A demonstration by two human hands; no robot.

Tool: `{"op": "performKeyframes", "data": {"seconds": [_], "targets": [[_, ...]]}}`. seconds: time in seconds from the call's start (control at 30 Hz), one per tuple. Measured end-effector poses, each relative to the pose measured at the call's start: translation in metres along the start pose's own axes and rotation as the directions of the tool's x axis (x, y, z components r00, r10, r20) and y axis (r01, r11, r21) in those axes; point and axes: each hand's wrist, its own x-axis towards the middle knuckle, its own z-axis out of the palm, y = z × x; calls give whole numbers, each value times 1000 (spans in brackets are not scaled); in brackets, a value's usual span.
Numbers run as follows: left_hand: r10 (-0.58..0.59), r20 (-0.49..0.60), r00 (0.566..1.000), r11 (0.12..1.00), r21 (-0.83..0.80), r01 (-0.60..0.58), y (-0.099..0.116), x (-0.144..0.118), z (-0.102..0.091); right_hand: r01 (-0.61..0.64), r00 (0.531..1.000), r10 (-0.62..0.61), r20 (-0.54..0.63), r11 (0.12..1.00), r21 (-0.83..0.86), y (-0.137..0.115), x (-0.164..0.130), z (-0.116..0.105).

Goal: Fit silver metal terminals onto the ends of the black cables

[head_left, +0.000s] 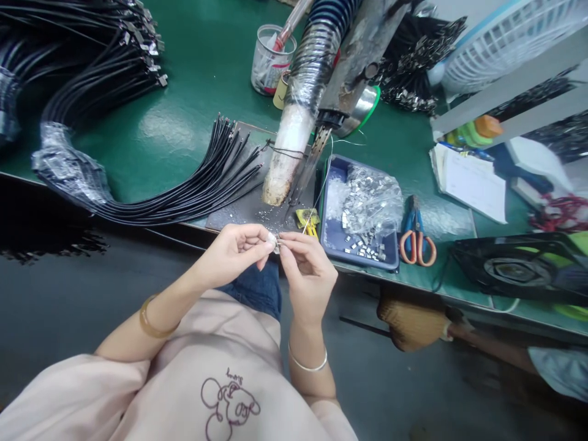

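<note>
My left hand (236, 250) and my right hand (307, 269) meet just in front of the green bench edge, fingertips pinched together on a small metal clip (275, 242). A thin wire runs up from my right fingers toward the soldering fixture (316, 153). Just beyond the hands, a bundle of black cables (202, 184) fans out onto a dark work plate (248, 208). A blue tray (340, 242) with a plastic bag of several metal clips sits to the right of my hands.
A wrapped fume hose (298, 104) hangs over the plate. Orange-handled pliers (416, 236) lie right of the tray. A clear cup (271, 58) stands at the back, more cable bundles (92, 67) far left, a black fan (519, 266) and papers (468, 180) right.
</note>
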Motion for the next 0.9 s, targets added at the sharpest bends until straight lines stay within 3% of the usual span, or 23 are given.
{"op": "performKeyframes", "data": {"seconds": [0.4, 0.63, 0.77, 0.83, 0.9], "targets": [[-30, 21, 999, 999, 21, 29, 1, -1, -2, 81, 997, -81, 7, 996, -44, 1, -4, -3], [-75, 77, 994, 997, -5, 76, 0, -2, -6, -83, 986, 55, 155, 980, 181, 5, 2, -9], [-73, 80, 994, 997, -7, 74, -4, -1, -5, -142, 972, 98, 215, 969, 203, 8, 4, -12], [-71, 22, 997, 997, -20, 72, -4, 0, -2, -132, 981, 103, 166, 975, 176, 7, 2, -11], [-76, -47, 996, 997, -34, 74, -3, 1, 1, -78, 996, 73, 43, 989, 130, 5, -2, -9]]}}
